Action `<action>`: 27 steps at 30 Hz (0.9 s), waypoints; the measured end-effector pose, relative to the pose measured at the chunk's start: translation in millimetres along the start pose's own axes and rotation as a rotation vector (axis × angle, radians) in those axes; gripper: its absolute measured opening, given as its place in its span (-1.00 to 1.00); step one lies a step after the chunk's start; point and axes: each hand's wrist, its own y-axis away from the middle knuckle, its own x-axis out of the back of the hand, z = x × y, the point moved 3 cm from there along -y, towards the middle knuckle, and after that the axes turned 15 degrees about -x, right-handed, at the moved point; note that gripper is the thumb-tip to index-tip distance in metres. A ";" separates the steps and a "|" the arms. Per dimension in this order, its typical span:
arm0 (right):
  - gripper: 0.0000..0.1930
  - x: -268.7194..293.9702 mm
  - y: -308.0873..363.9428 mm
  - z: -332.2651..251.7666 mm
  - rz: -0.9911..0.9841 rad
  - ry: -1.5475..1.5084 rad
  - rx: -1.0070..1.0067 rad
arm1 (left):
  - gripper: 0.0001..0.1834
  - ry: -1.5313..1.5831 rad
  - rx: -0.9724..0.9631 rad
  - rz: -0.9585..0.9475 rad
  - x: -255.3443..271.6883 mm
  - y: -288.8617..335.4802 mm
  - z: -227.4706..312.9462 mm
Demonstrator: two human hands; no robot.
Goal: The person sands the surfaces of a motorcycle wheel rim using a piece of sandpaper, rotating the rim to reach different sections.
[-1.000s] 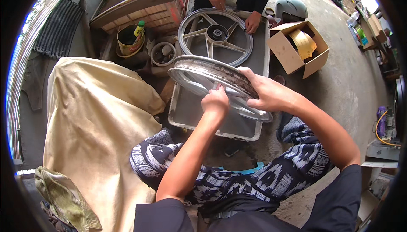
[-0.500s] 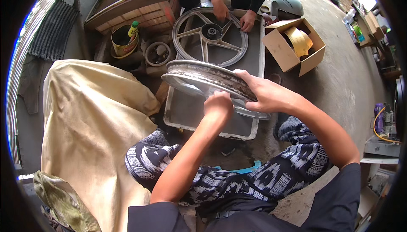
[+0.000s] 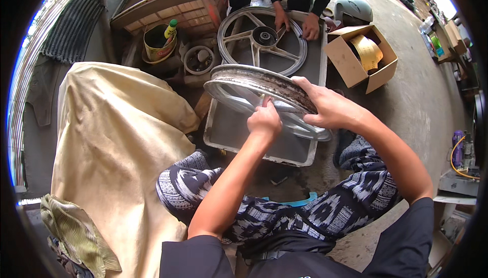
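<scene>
A motorcycle wheel [image 3: 262, 81] with dirt-darkened metal around its rim is tilted over a shallow grey tray [image 3: 223, 147]. My right hand [image 3: 333, 104] grips the rim's right side, thumb underneath and fingers over the top. Against the spokes, on the wheel's near side, is my left hand [image 3: 264, 121], closed with the index finger and thumb pinched; what it holds, if anything, is too small to name. A second spoked wheel [image 3: 262, 39] lies across the far part of the tray, where another person's hands [image 3: 310, 26] work at its rim.
An open cardboard box [image 3: 345, 59] with a yellow roll stands right of the tray, near a grey helmet [image 3: 354, 8]. On the left are a bucket [image 3: 158, 53] holding a green-capped bottle, a round pot [image 3: 199, 60], and a large beige cloth cover [image 3: 117, 146].
The wheel in my right hand has tilted so more of its spokes show. My left hand has shifted slightly up along them. The whole view has moved a little.
</scene>
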 end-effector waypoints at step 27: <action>-0.16 -2.1 1.7 15.6 0.016 0.011 -0.036 | -0.43 0.135 -0.297 0.018 -3.9 22.2 33.5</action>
